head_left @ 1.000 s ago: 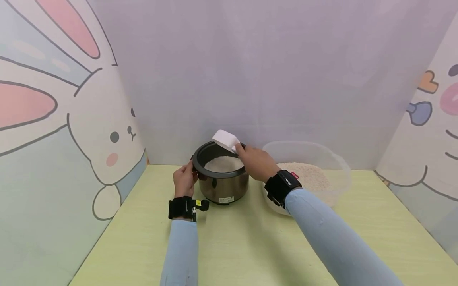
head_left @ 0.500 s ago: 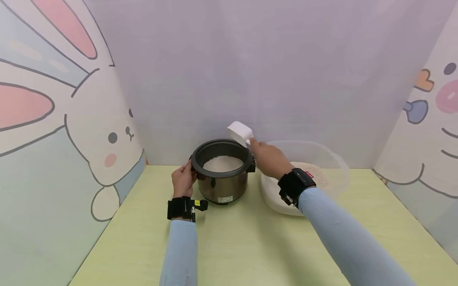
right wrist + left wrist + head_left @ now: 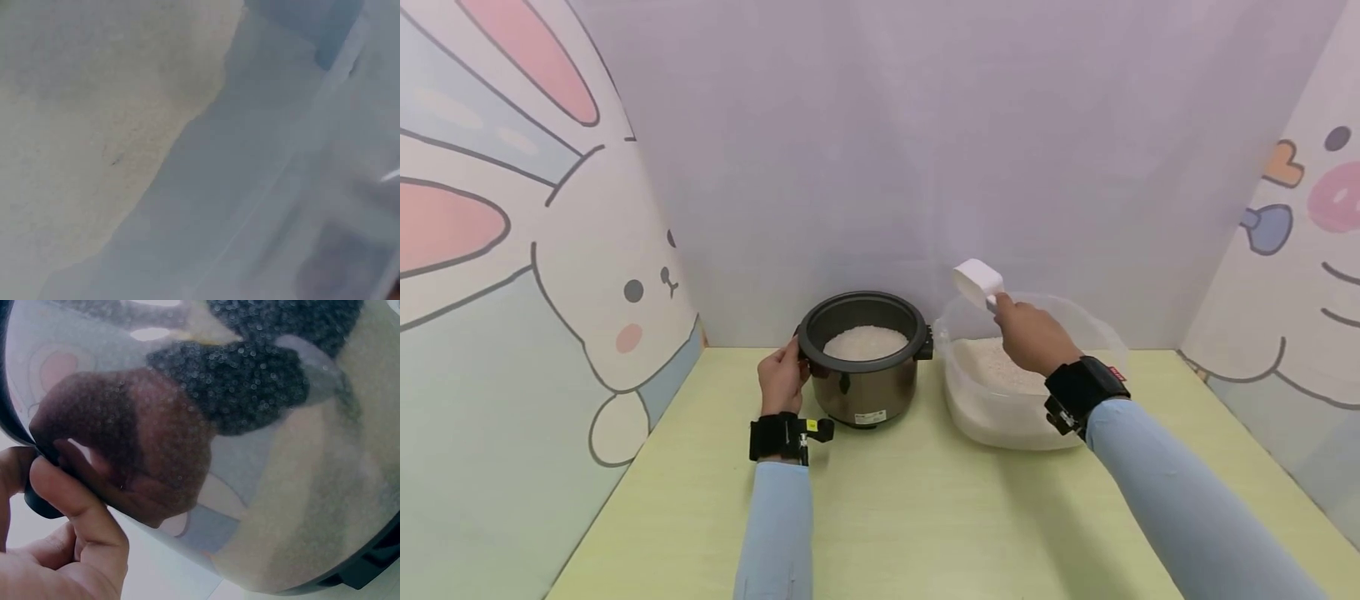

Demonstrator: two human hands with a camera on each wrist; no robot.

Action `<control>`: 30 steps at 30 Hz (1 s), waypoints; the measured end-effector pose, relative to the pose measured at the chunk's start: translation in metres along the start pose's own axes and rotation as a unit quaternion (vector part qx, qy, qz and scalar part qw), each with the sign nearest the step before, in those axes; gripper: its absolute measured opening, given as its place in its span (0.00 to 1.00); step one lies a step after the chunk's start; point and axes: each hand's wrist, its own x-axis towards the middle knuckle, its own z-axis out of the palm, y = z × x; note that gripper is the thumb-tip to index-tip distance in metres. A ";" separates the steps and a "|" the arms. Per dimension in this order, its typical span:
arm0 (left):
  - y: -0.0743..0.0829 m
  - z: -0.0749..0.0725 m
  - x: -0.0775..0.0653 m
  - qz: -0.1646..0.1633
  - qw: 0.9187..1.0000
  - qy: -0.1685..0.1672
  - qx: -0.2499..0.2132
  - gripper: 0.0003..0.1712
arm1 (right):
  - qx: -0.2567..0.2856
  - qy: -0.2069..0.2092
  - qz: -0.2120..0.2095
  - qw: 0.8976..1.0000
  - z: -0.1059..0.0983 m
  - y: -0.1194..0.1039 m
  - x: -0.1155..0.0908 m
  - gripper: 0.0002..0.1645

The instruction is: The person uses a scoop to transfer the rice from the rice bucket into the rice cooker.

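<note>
A plain lilac-grey cloth backdrop (image 3: 880, 167) rises behind a pale yellow counter (image 3: 880, 517), and on the left we see a cartoon rabbit (image 3: 617, 250) on the side panel. On the counter stands a dark, shiny cooker (image 3: 865, 392), upright and without a lid, so we can look straight in at the white grain (image 3: 865, 343) inside it. Just to its right, apart from it, sits a translucent tub (image 3: 1022, 417) with a bed of pale grain (image 3: 992, 362); we judge the two are set side by side so that one arm reaches both easily.

Our left hand (image 3: 782, 379) pinches the cooker's black side handle (image 3: 44, 503) between thumb and bent fingers, probably to keep the cooker from sliding or tipping. The left wrist view shows that grasp close up, with the hand mirrored in the polished wall.

Our right hand (image 3: 1037, 335) grips the handle of a white scoop (image 3: 976, 282), which we see raised near the left part of the tub, its bowl pointing away from the fingers. Holding it by the handle presumably leaves the bowl free of the hand. We cannot tell whether the bowl carries anything; the blurred right wrist view shows only grain and the tub's cloudy wall clearly enough to name.
</note>
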 end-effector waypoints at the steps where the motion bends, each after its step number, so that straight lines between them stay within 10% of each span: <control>1: 0.001 0.000 0.000 0.001 1.000 0.000 0.002 0.16 | 0.000 -0.003 0.002 1.000 0.000 0.005 -0.002 0.21; 17: 0.002 0.000 0.002 -0.003 1.000 0.003 -0.002 0.16 | -0.078 -0.100 0.061 0.990 0.004 0.054 -0.040 0.03; 30: -0.002 0.000 0.001 -0.010 1.000 0.000 0.003 0.16 | -0.096 -0.112 0.089 0.985 0.014 0.065 -0.050 0.11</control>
